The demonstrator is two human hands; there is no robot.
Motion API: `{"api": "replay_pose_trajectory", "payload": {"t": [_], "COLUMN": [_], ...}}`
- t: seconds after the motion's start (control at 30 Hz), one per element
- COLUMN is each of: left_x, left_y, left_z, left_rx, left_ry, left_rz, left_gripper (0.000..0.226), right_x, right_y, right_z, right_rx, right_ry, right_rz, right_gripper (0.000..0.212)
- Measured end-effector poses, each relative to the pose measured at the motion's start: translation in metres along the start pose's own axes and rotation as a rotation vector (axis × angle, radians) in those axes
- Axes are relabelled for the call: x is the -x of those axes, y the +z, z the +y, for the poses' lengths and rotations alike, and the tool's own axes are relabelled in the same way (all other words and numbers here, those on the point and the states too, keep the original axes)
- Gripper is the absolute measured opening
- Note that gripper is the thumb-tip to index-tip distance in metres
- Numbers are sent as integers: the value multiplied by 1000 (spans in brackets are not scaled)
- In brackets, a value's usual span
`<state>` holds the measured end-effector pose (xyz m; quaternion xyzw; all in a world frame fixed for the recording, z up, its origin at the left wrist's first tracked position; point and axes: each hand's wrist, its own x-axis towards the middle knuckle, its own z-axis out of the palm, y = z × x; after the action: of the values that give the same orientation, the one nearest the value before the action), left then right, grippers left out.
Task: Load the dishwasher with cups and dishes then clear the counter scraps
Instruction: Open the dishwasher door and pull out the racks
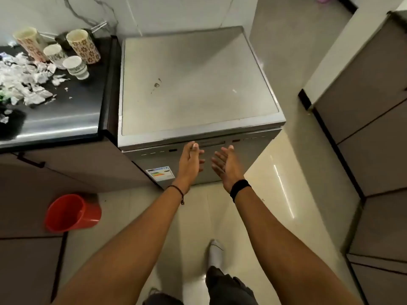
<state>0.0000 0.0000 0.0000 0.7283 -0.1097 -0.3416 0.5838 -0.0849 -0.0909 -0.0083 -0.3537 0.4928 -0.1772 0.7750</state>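
Observation:
A silver dishwasher [193, 84] stands in front of me with its door closed. Both my hands reach toward the handle recess [212, 144] at the top of the door. My left hand [191, 161] is open, fingertips just at the recess. My right hand [226, 165] is open too, palm turned inward, a little below the recess. Several patterned cups [82, 46] stand at the back of the dark counter [66, 119] on the left. Torn white paper scraps [24, 80] lie scattered beside the cups.
A red bucket [70, 213] sits on the tiled floor by the counter's cabinet. Grey cabinets [370, 128] line the right side. My foot in a white sock [215, 253] is on the floor below the dishwasher.

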Motion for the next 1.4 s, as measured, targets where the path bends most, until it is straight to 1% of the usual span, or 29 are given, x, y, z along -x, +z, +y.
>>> {"api": "replay_pose_trajectory", "payload": {"t": [0.03, 0.13, 0.27, 0.37, 0.47, 0.6, 0.67, 0.8, 0.87, 1.0, 1.07, 1.13, 1.17, 1.2, 1.23, 1.27, 1.3, 1.33, 1.37, 1.4], "left_x": [-7, -26, -52, -65, -75, -78, -76, -75, -71, -55, -40, -16, -3, 9, 19, 26, 29, 27, 19, 9], "left_y": [5, 11, 21, 25, 28, 32, 34, 33, 34, 34, 34, 36, 38, 39, 39, 37, 33, 28, 23, 17], "left_z": [0, -7, -22, -31, -32, -28, -28, -27, -30, -48, -53, -55, -56, -58, -59, -63, -65, -65, -64, -61], "left_rx": [53, 199, 332, 458, 611, 735, 758, 775, 779, 779, 780, 723, 627, 474, 272, 44, -189, -390, -551, -667], "left_ry": [-58, -203, -315, -366, -365, -383, -385, -366, -377, -419, -411, -387, -382, -365, -306, -182, -18, 159, 321, 447], "left_rz": [22, 84, 143, 169, 222, 271, 277, 284, 285, 301, 280, 233, 211, 206, 224, 242, 247, 250, 257, 267], "left_gripper": [25, 34, 48, 55, 49, 45, 47, 48, 47, 56, 57, 48, 42, 37, 34, 33, 31, 27, 21, 17], "right_x": [-8, -31, -60, -74, -84, -87, -84, -80, -77, -65, -56, -45, -40, -36, -31, -26, -21, -16, -13, -11], "right_y": [3, 9, 18, 22, 25, 25, 24, 21, 18, 5, -4, -13, -17, -20, -24, -27, -30, -33, -37, -40], "right_z": [-3, -4, -6, -8, -7, -5, -6, -9, -7, 8, 17, 25, 29, 32, 34, 38, 42, 44, 47, 48], "right_rx": [-30, -88, -154, -197, -264, -332, -351, -373, -365, -359, -354, -331, -306, -271, -220, -132, 0, 181, 394, 603], "right_ry": [39, 125, 191, 224, 233, 236, 231, 246, 253, 264, 265, 263, 259, 258, 261, 250, 205, 110, -41, -227], "right_rz": [-18, -25, -13, 2, -1, -24, -45, -87, -84, -54, -47, -40, -36, -26, -8, 25, 80, 153, 230, 282], "right_gripper": [49, 51, 54, 58, 62, 59, 57, 62, 63, 64, 63, 61, 59, 57, 54, 51, 47, 44, 42, 41]}}
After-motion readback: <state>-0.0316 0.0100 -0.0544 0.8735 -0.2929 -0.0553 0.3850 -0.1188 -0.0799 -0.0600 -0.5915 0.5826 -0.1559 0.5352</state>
